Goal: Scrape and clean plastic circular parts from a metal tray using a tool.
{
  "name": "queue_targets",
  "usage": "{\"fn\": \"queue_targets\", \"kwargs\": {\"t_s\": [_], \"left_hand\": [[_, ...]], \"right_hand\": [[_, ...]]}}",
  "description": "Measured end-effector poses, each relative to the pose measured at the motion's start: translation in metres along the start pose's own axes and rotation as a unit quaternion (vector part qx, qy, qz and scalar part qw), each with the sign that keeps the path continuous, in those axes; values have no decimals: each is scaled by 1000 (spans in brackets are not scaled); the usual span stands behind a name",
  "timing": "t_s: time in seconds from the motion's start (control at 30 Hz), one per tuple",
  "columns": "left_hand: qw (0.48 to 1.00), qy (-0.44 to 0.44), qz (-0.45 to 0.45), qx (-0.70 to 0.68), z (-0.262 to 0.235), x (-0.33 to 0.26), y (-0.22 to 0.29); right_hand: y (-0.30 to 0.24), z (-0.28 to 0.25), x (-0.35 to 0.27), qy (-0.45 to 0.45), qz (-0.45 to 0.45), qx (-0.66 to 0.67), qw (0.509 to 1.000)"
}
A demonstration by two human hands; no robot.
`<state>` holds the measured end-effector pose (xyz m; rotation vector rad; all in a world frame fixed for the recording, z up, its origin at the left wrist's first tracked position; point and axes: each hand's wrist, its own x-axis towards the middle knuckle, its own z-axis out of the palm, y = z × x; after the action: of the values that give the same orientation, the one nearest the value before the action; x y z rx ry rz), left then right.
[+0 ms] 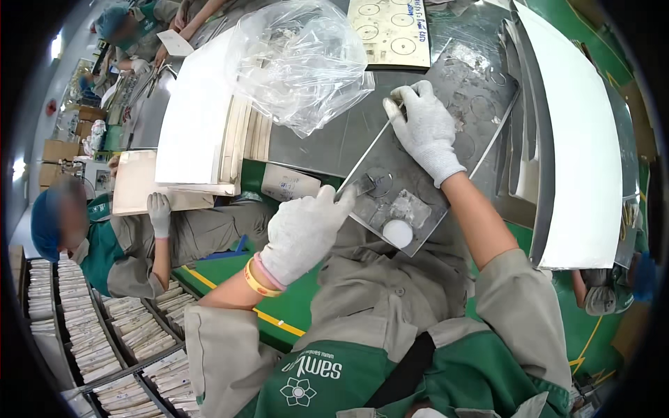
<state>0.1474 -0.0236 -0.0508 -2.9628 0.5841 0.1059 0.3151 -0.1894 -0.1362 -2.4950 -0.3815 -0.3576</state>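
Note:
A dark metal plate [460, 143] lies slanted in front of me, its near corner overhanging the table edge toward my body. On it are a white round disc [398, 233], a crumpled clear piece [410, 209] and faint circle outlines. My left hand [306, 226], in a white glove, is closed at the plate's left edge. A small grey blade-like piece [365, 184] shows at its fingertips; what the fingers wrap round is hidden. My gloved right hand [423, 129] reaches over the plate, its thumb and curled fingers closed at the plate's far left edge.
A clear plastic bag [300, 63] sits beyond my hands, beside a cream board with drawn circles [390, 31]. White sheets [195, 111] are stacked at left, and tall white panels [578, 139] stand at right. A co-worker [104, 237] sits at left, holding a pale board [139, 184].

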Motion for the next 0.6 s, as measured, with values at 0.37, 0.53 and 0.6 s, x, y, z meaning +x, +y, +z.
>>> {"fn": "queue_targets", "kwargs": {"t_s": [0.37, 0.53, 0.6], "left_hand": [[980, 44, -94, -170, 3, -25, 7], [994, -16, -89, -62, -2, -10, 16], [994, -53, -88, -42, -11, -3, 17]], "right_hand": [[5, 0, 2, 11, 32, 34, 999], [3, -1, 0, 10, 12, 30, 999], [4, -1, 0, 15, 6, 47, 999]]}}
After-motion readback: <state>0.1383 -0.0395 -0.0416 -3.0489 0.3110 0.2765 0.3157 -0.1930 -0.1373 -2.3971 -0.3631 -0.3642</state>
